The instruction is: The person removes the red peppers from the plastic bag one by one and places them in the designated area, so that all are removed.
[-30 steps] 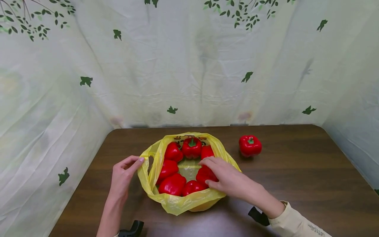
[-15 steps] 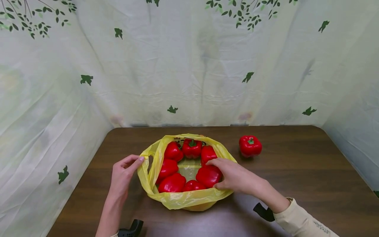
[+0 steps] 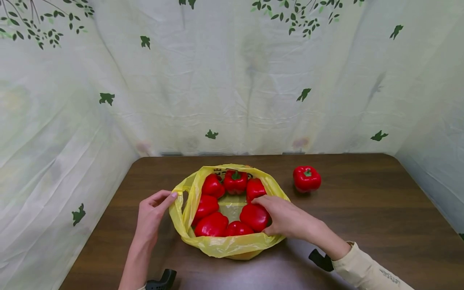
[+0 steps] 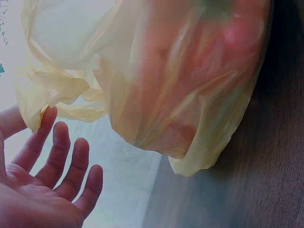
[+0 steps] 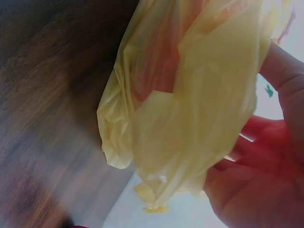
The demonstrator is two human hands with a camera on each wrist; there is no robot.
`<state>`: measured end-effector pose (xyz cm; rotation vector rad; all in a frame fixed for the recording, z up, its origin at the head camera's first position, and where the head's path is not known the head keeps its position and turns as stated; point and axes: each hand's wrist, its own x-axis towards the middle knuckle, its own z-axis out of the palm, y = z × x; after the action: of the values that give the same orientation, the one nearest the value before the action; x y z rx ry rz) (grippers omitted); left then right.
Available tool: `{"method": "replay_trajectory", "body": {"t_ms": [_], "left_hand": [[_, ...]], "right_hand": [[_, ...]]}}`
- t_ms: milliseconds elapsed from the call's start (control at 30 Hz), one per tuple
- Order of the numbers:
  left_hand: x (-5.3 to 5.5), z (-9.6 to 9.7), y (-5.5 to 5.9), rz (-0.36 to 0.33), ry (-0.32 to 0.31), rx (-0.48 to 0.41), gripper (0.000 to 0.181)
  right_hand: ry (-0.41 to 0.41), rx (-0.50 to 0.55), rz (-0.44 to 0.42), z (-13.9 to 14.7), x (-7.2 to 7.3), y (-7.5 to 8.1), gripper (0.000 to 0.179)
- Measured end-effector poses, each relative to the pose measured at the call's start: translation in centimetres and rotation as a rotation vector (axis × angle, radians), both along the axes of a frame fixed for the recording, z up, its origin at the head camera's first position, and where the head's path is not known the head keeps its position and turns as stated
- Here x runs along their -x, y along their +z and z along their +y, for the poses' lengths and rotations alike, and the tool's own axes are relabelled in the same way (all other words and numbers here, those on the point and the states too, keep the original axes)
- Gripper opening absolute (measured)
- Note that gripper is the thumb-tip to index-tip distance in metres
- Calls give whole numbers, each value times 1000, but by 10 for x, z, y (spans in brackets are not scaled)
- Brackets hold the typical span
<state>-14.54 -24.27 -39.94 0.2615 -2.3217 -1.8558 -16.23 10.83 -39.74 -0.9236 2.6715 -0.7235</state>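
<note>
A yellow plastic bag (image 3: 232, 245) stands with its mouth spread on the brown table, holding several red bell peppers (image 3: 212, 224) in a ring along its inside. My left hand (image 3: 154, 209) pinches the bag's left handle between thumb and index finger; in the left wrist view, the other fingers of this hand (image 4: 52, 175) stay off the plastic. Over the right rim reaches my right hand (image 3: 290, 217), fingers and thumb around a bell pepper (image 3: 255, 217) at the right inside the bag. In the right wrist view, the bag's side (image 5: 190, 104) partly hides this hand (image 5: 266, 166).
Another red bell pepper (image 3: 307, 179) lies on the table (image 3: 355, 209) to the right, behind the bag. A pale curtain with printed leaves (image 3: 224, 80) hangs beyond the table's back edge and along both sides.
My right hand has drawn back a little to the right with its bell pepper, pushing the bag's right side outward. The left hand keeps its place on the handle.
</note>
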Motion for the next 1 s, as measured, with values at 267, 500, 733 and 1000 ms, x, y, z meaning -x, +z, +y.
{"method": "replay_trajectory", "body": {"t_ms": [267,500,733,1000], "left_hand": [[-1,1,-1,6,3,-2,32],[0,1,-1,3,6,0,32],[0,2,-1,3,3,4,32],[0,1,-1,3,-1,0,32]], "right_hand": [[-5,89,23,2,-3,2,69],[-30,169,31,0,-3,4,73],[-85,259,40,-6,-5,7,79],[-98,308,65,-14,-6,12,77]]}}
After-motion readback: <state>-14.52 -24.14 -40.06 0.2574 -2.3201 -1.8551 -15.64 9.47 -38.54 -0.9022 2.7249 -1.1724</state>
